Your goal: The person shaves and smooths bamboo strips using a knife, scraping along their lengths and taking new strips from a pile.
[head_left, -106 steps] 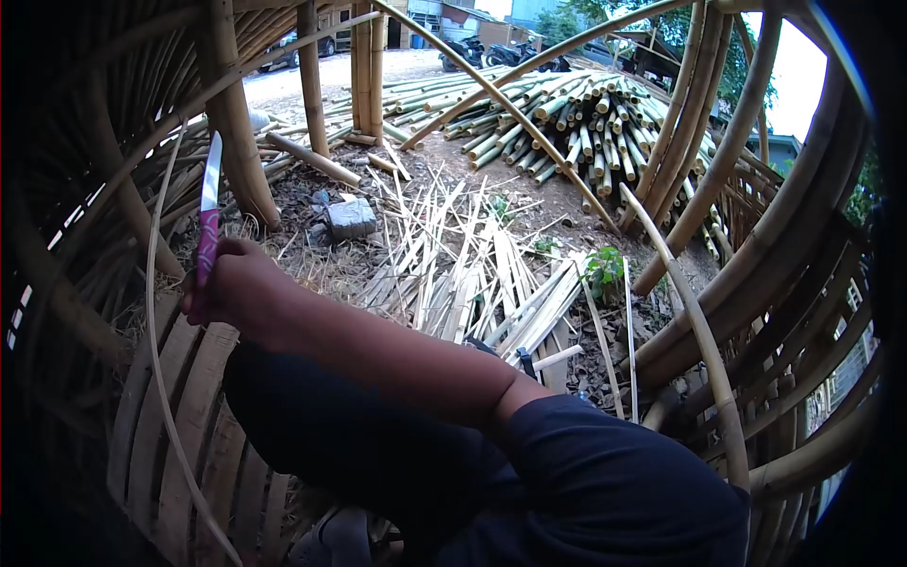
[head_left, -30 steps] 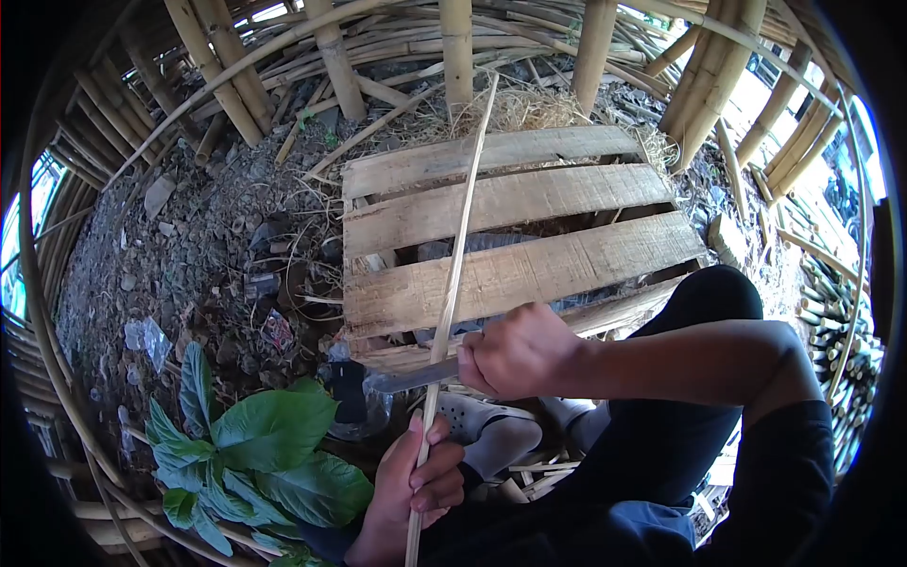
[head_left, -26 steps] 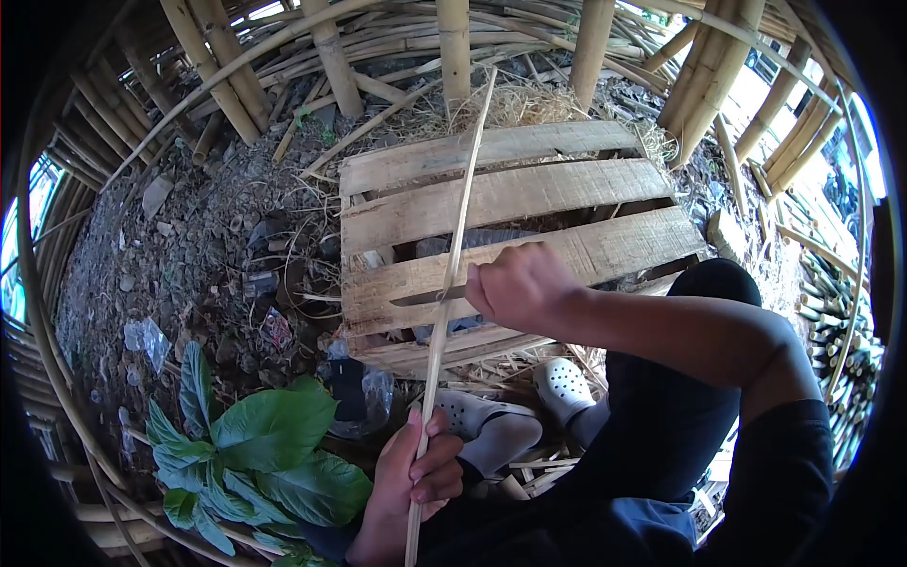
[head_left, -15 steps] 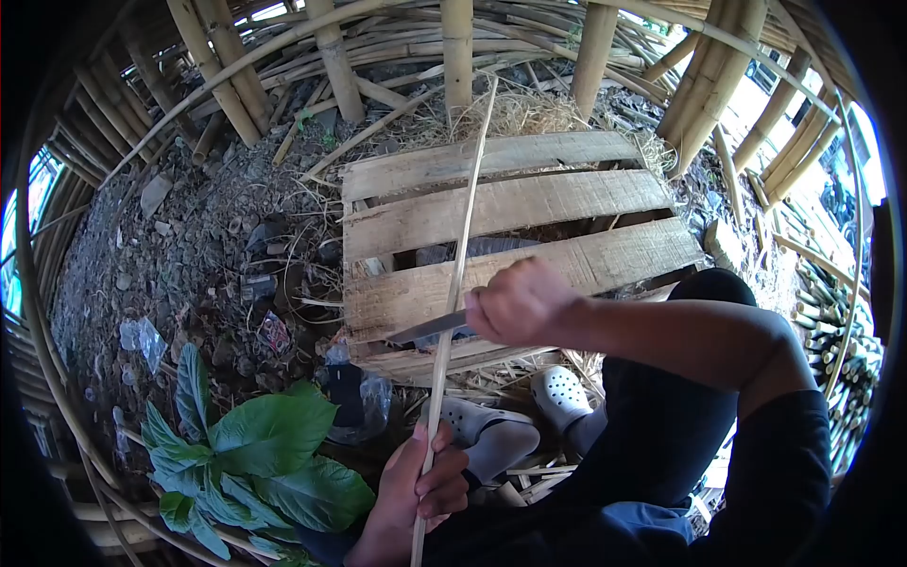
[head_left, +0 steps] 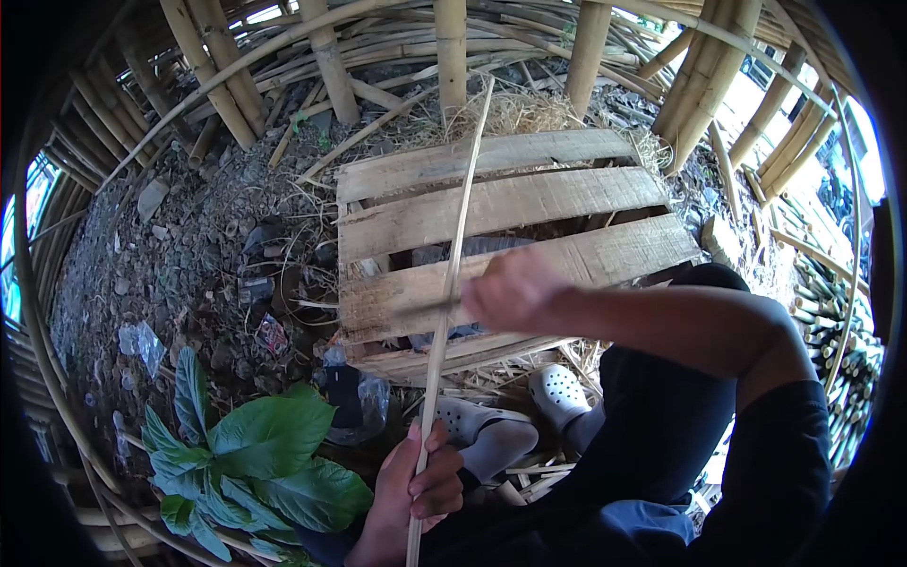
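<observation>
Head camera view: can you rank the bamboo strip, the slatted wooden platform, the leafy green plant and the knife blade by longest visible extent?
1. bamboo strip
2. slatted wooden platform
3. leafy green plant
4. knife blade, blurred but clearly shortest

Nearness to the camera may affect apparent size.

dirt ground [head_left: 203,241] | slatted wooden platform [head_left: 557,197] | straw [head_left: 518,111] | pale stone [head_left: 152,198] | clear plastic [head_left: 144,346]

Right fingers [head_left: 478,299] and knife [head_left: 422,309] are blurred, the strip [head_left: 436,369] cut off below.
</observation>
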Action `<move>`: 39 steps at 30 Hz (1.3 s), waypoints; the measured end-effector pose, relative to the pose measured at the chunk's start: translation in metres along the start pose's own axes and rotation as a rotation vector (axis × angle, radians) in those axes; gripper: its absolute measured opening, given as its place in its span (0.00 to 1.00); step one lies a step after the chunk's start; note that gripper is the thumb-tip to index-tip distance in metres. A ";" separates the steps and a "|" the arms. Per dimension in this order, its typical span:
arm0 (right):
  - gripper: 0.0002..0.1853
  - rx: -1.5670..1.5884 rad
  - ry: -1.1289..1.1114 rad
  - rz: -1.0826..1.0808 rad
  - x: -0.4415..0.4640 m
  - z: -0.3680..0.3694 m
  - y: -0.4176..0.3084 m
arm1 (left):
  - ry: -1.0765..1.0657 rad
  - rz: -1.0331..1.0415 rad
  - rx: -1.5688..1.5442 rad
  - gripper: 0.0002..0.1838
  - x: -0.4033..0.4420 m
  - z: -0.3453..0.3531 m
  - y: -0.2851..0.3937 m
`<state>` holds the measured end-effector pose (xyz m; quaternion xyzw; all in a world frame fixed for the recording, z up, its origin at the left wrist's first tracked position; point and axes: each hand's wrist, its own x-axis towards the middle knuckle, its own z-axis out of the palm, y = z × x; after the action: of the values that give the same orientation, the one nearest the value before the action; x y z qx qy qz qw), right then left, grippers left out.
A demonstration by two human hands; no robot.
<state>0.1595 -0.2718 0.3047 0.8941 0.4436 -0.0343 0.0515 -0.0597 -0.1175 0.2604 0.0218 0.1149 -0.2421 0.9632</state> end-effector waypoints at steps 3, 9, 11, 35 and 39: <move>0.24 -0.037 -0.043 0.058 0.017 0.001 0.026 | 0.021 0.005 0.018 0.16 -0.002 -0.002 0.000; 0.22 0.097 0.103 -0.118 -0.003 0.004 0.000 | -0.032 -0.004 -0.025 0.16 -0.001 -0.002 -0.001; 0.23 0.052 0.046 0.029 0.017 0.002 0.026 | 0.038 -0.045 0.035 0.17 -0.001 -0.004 0.001; 0.20 0.005 -0.133 0.047 0.011 -0.003 0.001 | -0.140 -0.023 -0.204 0.17 0.001 -0.010 0.000; 0.22 0.072 -0.015 0.117 0.005 0.000 0.006 | -0.148 -0.015 -0.207 0.17 0.003 -0.007 0.001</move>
<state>0.1679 -0.2714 0.3041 0.9195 0.3885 -0.0540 0.0245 -0.0578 -0.1175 0.2525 -0.0965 0.0680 -0.2372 0.9643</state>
